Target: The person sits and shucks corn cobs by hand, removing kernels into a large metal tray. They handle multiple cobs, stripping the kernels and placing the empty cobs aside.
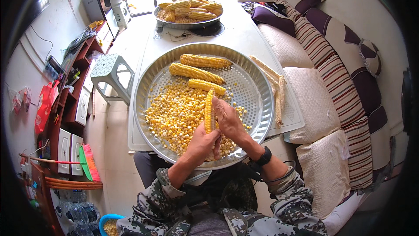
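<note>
At the far left, a red bag (45,105) hangs beside a dark red cabinet (70,109) with white doors. Below it, a broom (89,162) with pink bristles and a green head stands out, and a blue basin (103,224) sits near the lower edge, yellow bits inside. Next comes a pale stool (112,73) with a patterned seat, just beside the white desk (244,26).

On the desk, a large round metal pan (248,79) with a perforated base holds loose corn kernels (170,118), heaped mostly in its left half, and three yellow ears (196,73) lying toward its far side. Behind it, a second pan (190,25) is piled with more ears.

The left hand (200,143) is closed around the near end of a partly stripped ear (209,109), held tilted above the kernels. The right hand (228,120) is curled against the same ear, thumb along its side.

Right of the large pan, bare cobs (279,94) lie on the desk; beyond is a sofa (310,100) with cream cushions.
</note>
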The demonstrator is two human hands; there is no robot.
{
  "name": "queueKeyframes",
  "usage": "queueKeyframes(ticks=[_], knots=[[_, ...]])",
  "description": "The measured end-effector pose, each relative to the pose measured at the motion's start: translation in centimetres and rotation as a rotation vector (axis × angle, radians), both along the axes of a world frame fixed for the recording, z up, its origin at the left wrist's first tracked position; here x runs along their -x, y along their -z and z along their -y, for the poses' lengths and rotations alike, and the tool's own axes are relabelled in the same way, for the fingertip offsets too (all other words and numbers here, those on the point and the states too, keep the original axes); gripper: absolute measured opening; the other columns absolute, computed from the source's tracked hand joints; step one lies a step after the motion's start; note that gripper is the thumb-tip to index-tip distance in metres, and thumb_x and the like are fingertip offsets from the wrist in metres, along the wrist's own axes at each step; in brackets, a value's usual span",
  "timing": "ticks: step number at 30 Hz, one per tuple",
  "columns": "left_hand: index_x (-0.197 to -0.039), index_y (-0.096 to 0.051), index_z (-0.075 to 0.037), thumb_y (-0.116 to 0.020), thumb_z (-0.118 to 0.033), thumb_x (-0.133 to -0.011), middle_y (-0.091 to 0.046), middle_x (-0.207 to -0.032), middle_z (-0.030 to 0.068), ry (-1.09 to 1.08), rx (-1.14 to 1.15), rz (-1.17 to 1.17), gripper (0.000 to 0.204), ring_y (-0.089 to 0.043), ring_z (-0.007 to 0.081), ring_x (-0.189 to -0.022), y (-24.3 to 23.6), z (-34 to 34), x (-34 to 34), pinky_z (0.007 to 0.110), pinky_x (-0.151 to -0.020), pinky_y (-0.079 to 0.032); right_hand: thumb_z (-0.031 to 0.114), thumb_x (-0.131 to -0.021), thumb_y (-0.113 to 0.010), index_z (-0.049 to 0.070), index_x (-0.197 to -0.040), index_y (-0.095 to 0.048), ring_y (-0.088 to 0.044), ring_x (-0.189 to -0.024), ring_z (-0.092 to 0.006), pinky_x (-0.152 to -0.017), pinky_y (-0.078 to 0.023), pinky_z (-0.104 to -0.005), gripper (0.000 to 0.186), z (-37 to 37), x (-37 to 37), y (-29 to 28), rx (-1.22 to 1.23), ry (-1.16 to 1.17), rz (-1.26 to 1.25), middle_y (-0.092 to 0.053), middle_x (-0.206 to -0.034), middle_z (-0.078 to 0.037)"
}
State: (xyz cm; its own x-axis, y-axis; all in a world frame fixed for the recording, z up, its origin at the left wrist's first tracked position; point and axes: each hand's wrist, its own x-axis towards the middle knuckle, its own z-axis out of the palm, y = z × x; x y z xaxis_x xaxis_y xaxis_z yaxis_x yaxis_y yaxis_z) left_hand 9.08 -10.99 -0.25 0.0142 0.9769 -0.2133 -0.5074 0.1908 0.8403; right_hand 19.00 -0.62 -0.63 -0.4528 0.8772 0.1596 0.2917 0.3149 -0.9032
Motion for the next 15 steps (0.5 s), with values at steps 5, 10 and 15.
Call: queueKeyframes(ticks=[5, 10, 15], knots=[[-0.117, -0.038, -0.005, -0.049, -0.006, -0.098, -0.051, -0.068, 0.0045, 0.055, -0.018, -0.102, 0.022, -0.050, 0.0163, -0.041, -0.3, 0.6, -0.5, 0.031, -0.034, -0.044, 0.043, -0.107, -0.043, -0.003, -0.082, -0.056, -0.047, -0.061, -0.0317, -0.060, -0.043, -0.0428, 0.054, -0.9, -0.4, -0.7, 0.052, -0.003, -0.001, -0.052, -0.067, -0.020], [-0.115, -0.040, -0.005, -0.050, -0.007, -0.098, -0.051, -0.069, 0.0051, 0.093, 0.032, 0.109, 0.020, -0.049, 0.0166, -0.041, -0.5, 0.7, -0.1, 0.032, -0.035, -0.045, 0.042, -0.107, -0.043, -0.002, -0.087, -0.057, -0.048, -0.058, -0.0230, -0.058, -0.043, -0.0404, 0.050, -0.4, -0.5, 0.9, -0.327, 0.134, 0.098, -0.048, -0.063, -0.018], [-0.111, -0.042, -0.005, -0.052, -0.009, -0.099, -0.051, -0.072, 0.0055, 0.063, 0.001, -0.073, 0.017, -0.050, 0.0159, -0.043, -0.7, 0.9, -0.1, 0.031, -0.036, -0.045, 0.040, -0.108, -0.043, -0.001, -0.091, -0.058, -0.052, -0.063, -0.0260, -0.061, -0.044, -0.0413, 0.047, -1.3, -0.4, 0.6, -0.198, 0.049, 0.143, -0.055, -0.070, -0.018]])
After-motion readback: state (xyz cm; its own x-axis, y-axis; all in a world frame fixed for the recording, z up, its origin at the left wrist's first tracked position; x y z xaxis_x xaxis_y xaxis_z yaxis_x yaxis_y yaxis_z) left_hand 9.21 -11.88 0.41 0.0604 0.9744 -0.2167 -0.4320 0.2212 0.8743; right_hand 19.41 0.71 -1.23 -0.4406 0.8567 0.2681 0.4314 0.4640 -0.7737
